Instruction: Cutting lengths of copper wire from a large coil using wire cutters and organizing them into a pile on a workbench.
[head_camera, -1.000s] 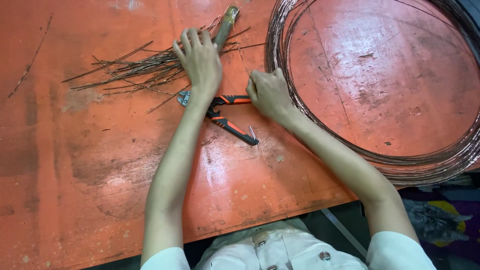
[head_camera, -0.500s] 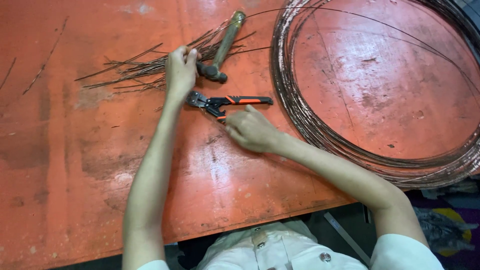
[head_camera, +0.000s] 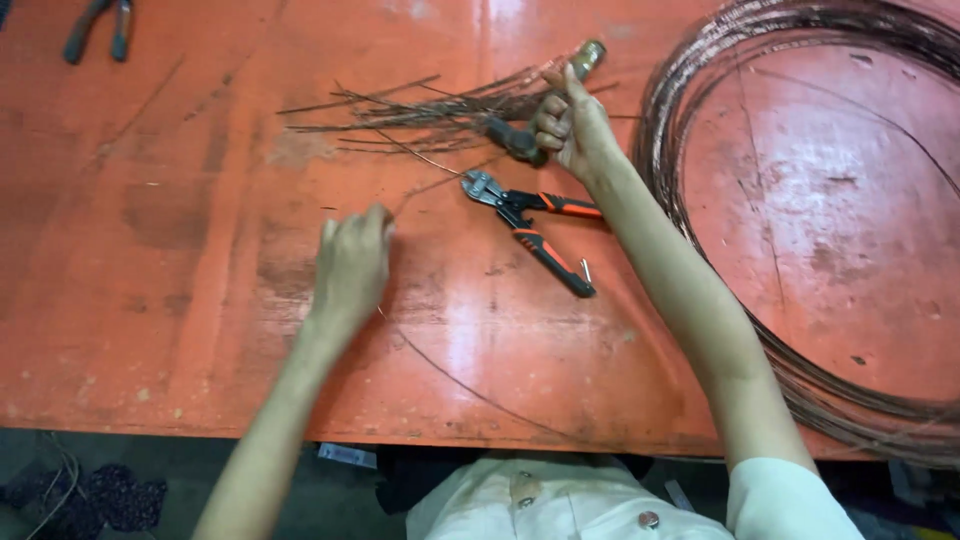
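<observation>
Open red tabletop (head_camera: 180, 300) left of the left hand (head_camera: 350, 265), bare to the near edge. Blocked ahead by a heap of cut wire pieces (head_camera: 420, 110) and, just right, open cutters (head_camera: 535, 225). Thin wire (head_camera: 470, 385) trailing across the near tabletop. Far right filled by a big wire coil (head_camera: 690, 130), right hand (head_camera: 572, 125) beside it. Pliers (head_camera: 98, 28) at far left corner.

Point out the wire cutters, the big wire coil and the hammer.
wire cutters (head_camera: 520, 215), head view, on the pivot.
wire coil (head_camera: 665, 110), head view, on its left rim.
hammer (head_camera: 512, 140), head view, on its dark handle end.
</observation>
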